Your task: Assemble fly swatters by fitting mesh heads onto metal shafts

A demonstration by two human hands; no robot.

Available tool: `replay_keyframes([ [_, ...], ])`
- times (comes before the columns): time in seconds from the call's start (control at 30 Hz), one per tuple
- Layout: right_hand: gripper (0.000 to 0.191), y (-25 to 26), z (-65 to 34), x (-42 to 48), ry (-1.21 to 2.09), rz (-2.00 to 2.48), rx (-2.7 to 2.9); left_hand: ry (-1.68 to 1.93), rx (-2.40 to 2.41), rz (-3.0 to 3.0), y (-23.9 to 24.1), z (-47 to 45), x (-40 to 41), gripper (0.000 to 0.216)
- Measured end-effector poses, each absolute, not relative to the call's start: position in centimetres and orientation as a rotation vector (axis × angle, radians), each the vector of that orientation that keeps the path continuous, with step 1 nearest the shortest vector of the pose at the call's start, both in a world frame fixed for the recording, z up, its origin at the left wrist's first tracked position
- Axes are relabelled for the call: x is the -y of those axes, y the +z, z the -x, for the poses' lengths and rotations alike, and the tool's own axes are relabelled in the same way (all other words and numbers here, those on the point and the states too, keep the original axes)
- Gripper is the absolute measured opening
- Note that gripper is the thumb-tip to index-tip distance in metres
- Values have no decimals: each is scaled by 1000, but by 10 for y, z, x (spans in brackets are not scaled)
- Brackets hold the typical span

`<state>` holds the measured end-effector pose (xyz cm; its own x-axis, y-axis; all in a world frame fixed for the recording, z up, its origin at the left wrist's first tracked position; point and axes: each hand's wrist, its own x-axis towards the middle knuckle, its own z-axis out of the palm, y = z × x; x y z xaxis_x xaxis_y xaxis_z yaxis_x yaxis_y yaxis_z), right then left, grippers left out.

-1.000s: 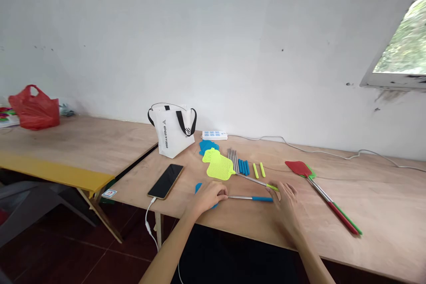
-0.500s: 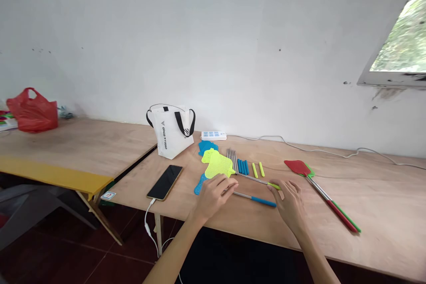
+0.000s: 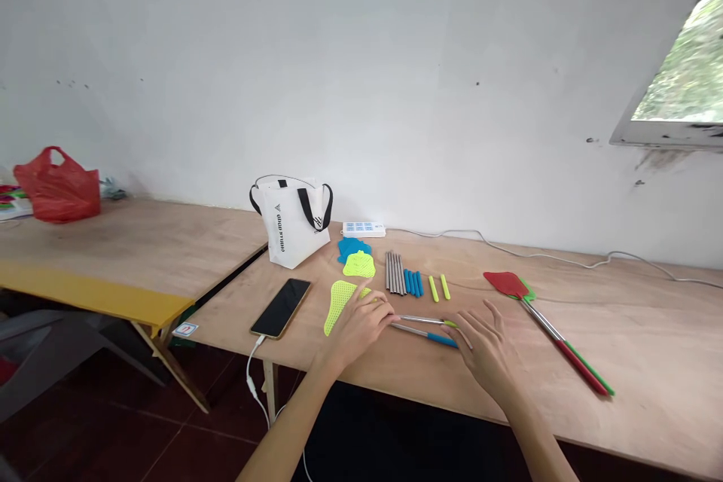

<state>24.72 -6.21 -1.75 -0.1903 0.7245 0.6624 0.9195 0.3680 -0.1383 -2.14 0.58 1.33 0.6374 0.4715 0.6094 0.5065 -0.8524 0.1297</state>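
A yellow-green fly swatter (image 3: pixel 337 303) lies low over the table, its perforated head to the left of my left hand. My left hand (image 3: pixel 361 322) is closed around the neck where the head meets the metal rod. My right hand (image 3: pixel 481 343) pinches the yellow-green grip at the other end, its outer fingers loosely spread. Just in front of the rod lies a blue-handled fly swatter (image 3: pixel 441 340), whose head is hidden behind my left hand and the yellow one. Behind are metal rods (image 3: pixel 395 273), blue grips (image 3: pixel 413 284) and two yellow-green grips (image 3: pixel 439 288).
A yellow-green swatter head (image 3: pixel 359 264) and blue swatter heads (image 3: pixel 354 248) lie near a power strip (image 3: pixel 364 229). Left are a white bag (image 3: pixel 294 230) and a phone (image 3: pixel 281 307) on a cable. Red and green swatters (image 3: pixel 556 331) lie right. A red bag (image 3: pixel 59 188) stands far left.
The yellow-green swatter has come down toward the front, beside the blue one, and its head has swung left and nearer. My left hand now grips its neck.
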Motion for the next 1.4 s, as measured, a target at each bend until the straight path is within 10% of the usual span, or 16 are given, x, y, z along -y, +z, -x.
replay_keyframes([
  [1.4, 46, -29, -306, 63, -131, 1426, 2075, -938, 837, 2903, 12, 31, -10, 29],
])
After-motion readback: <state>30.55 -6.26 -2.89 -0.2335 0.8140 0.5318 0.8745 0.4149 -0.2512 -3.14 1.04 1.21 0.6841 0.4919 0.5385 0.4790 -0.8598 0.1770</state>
